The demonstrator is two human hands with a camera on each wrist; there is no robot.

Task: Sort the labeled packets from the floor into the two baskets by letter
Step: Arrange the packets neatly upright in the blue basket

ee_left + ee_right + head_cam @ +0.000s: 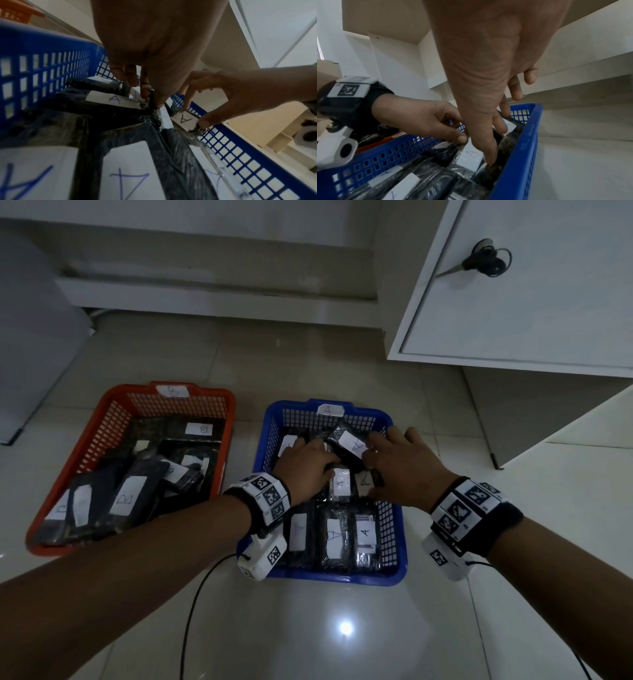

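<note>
The blue basket [329, 577] [34, 44] [527, 148], tagged A, holds several black packets with white A labels. Both hands are inside its far half. A tilted A packet [352, 444] lies on top between them. My left hand [323, 462] [147, 94] [458, 134] pinches a black packet's edge with thumb and fingers. My right hand [371, 470] [195, 115] [496, 144] pinches another A packet [186, 119] near the right wall between thumb and forefinger. The red basket [219, 395] [17, 10] on the left holds B packets [125, 499].
A white cabinet [513, 302] with scissors [486, 261] hanging on its door overhangs the right rear. A white ledge [205, 292] runs along the back. Black cables [191, 611] trail from the wrist cameras over the glossy tiled floor in front.
</note>
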